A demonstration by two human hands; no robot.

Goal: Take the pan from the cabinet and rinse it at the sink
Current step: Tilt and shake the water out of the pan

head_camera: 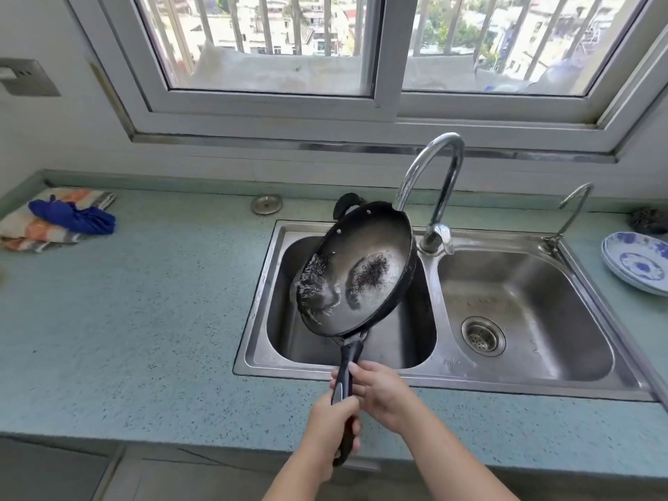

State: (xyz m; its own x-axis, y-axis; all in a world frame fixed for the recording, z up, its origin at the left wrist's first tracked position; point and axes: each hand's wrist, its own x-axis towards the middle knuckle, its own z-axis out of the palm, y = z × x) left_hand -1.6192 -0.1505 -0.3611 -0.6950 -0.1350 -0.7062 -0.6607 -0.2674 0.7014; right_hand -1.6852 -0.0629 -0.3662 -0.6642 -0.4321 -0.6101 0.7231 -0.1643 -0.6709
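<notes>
A black pan point(361, 262) with a long black handle hangs tilted over the left basin of the steel double sink point(426, 374), its left rim lowest. Water pools and spills at that lower left edge of the pan. My left hand point(334, 428) grips the handle near its end. My right hand point(379, 388) holds the same handle just above it, closer to the pan. The tall curved tap point(433, 182) stands behind the pan, its spout over the pan's far rim. No stream from the spout is visible.
A pale green counter point(162, 320) surrounds the sink. Folded cloths with a blue rag point(68, 216) lie at the far left. Stacked blue-and-white plates point(636, 262) sit at the right edge. A smaller tap point(574, 207) rises behind the right basin. A window runs along the back wall.
</notes>
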